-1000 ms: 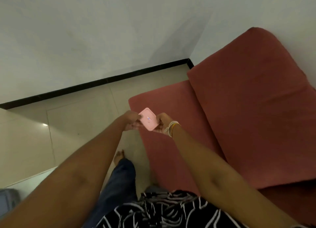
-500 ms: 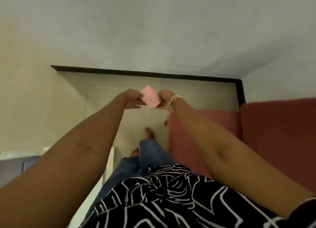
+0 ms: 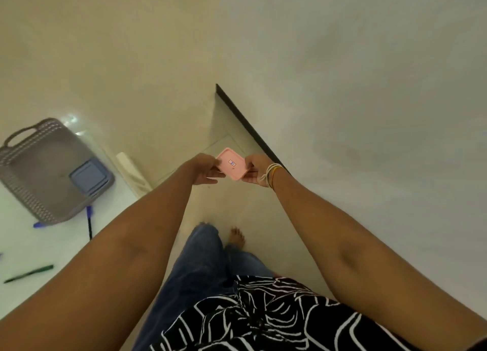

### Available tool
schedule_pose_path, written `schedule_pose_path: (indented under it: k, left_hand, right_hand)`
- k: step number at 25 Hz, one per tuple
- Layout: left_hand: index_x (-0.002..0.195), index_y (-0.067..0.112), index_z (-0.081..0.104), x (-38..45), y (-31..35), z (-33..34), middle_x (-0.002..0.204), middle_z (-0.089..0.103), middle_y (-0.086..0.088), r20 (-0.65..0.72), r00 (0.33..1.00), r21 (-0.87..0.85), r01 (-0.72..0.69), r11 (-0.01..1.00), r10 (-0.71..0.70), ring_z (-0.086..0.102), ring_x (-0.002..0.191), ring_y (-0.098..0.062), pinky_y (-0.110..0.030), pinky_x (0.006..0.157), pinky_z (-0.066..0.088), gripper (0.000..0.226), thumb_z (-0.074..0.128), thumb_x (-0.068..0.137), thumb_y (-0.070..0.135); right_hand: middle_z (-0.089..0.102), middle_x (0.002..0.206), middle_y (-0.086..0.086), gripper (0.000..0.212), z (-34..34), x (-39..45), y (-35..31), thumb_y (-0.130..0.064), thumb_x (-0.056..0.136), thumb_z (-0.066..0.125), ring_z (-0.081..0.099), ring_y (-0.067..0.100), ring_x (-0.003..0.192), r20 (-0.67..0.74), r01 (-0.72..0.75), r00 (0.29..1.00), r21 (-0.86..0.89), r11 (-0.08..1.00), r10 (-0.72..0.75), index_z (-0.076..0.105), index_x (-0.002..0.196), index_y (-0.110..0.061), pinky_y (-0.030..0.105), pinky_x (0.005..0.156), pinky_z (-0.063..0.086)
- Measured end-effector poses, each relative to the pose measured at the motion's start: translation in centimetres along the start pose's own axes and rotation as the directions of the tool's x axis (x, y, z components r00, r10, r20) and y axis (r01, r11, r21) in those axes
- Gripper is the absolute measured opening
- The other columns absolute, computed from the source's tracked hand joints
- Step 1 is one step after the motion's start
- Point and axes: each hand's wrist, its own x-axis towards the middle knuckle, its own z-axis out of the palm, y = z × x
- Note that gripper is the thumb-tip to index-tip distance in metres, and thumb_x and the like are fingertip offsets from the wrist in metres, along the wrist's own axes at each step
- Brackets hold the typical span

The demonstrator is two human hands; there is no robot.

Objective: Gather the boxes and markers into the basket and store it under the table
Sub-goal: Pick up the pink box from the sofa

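Observation:
I hold a small pink box (image 3: pixel 232 163) with a little label out in front of me, above the floor. My left hand (image 3: pixel 204 168) grips its left edge and my right hand (image 3: pixel 255 169) grips its right edge. A grey perforated basket (image 3: pixel 31 171) with handles stands on the white table at the left, with a blue box (image 3: pixel 88 176) inside it. Next to the basket lie a blue-capped marker (image 3: pixel 89 220) and another blue marker (image 3: pixel 39 224). A green marker (image 3: pixel 29 273) lies nearer the table's front.
The white table (image 3: pixel 52 245) fills the lower left, with a white table leg (image 3: pixel 131 171) at its corner. Beige tiled floor lies ahead. A black skirting (image 3: pixel 250 129) runs along the wall on the right. My bare foot (image 3: pixel 237 237) is on the floor below.
The view has swung left, away from the red sofa, and the table with the basket and markers has come into sight. Both hands still hold the pink box.

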Motion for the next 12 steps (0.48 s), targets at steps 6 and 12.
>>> schedule_pose_path:
  k: [6, 12]
  left_hand:
    - [0.091, 0.012, 0.056, 0.4, 0.1, -11.2, 0.09, 0.065, -0.006, -0.175, 0.984, -0.289, -0.041, 0.956, -0.01, 0.064, 0.081, -0.017, -0.042, 0.099, 0.041, 0.022, 0.038, 0.102, 0.015]
    - [0.103, 0.009, 0.055, -0.9, -0.6, -24.1, 0.094, 0.064, -0.007, -0.343, 0.936, -0.544, -0.136, 0.828, -0.072, 0.064, 0.086, -0.021, -0.047, 0.094, 0.045, 0.02, 0.036, 0.102, 0.015]
  right_hand:
    - [0.058, 0.079, 0.013, 0.011, 11.8, 4.2, -7.5, 0.0, 0.081, 0.044, 0.058, 0.025, 0.069, 0.17, 0.028, 0.985, -0.373, 0.927, 0.039, 0.053, 0.077, -0.005, 0.042, 0.087, 0.052]
    - [0.058, 0.079, 0.009, 0.009, 26.9, 6.9, -12.5, -0.005, 0.088, 0.047, 0.059, 0.026, 0.068, 0.319, 0.118, 0.941, -0.619, 0.777, 0.111, 0.056, 0.088, -0.006, 0.041, 0.081, 0.048]
